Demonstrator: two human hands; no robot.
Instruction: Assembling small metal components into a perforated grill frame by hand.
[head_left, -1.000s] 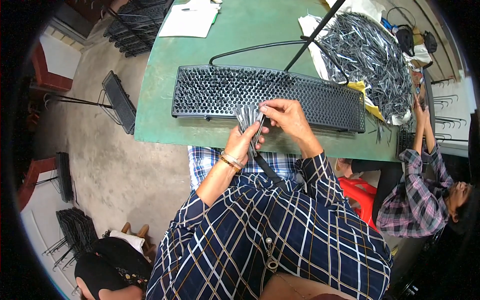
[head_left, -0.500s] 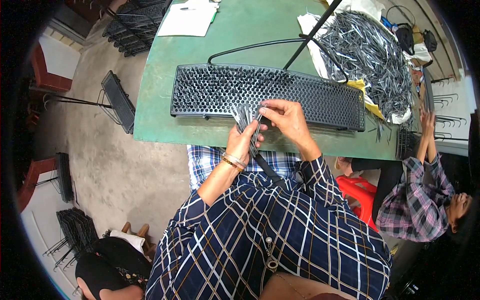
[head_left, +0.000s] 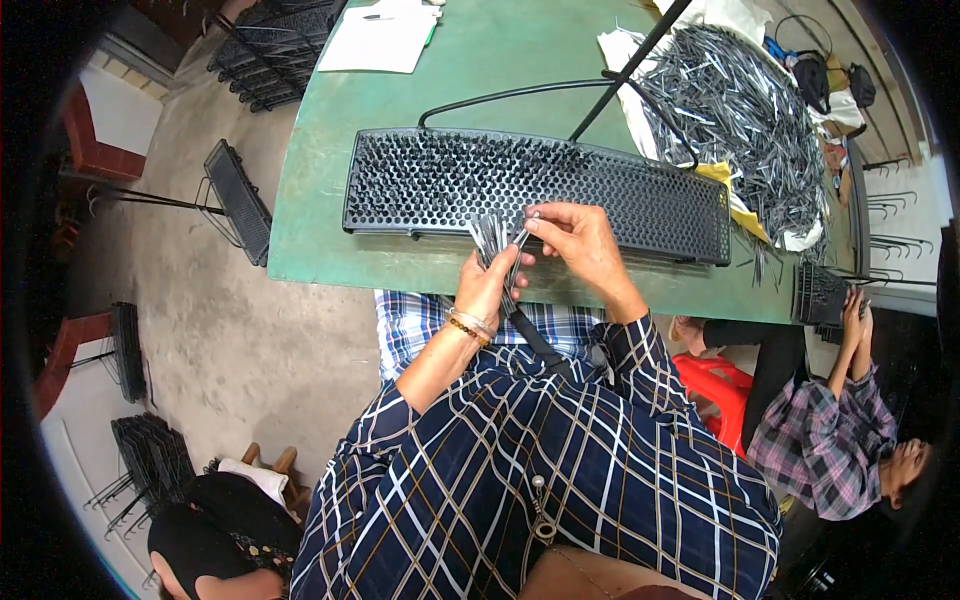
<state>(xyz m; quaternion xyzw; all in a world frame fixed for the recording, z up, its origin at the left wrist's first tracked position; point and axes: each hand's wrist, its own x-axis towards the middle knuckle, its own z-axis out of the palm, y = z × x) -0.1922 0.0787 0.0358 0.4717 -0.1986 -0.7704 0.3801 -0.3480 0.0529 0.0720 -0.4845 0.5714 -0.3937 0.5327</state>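
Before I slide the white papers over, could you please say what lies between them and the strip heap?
In the head view, green tabletop, with a black rod and wire loop above it, then white sheeting edging the heap.

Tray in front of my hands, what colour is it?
The tray is black, clearest in the head view.

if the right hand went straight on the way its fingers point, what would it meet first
Most likely the fanned strips in the left hand, just left of the right hand; depth is unclear, so it might instead pass over them, above the black perforated panel.
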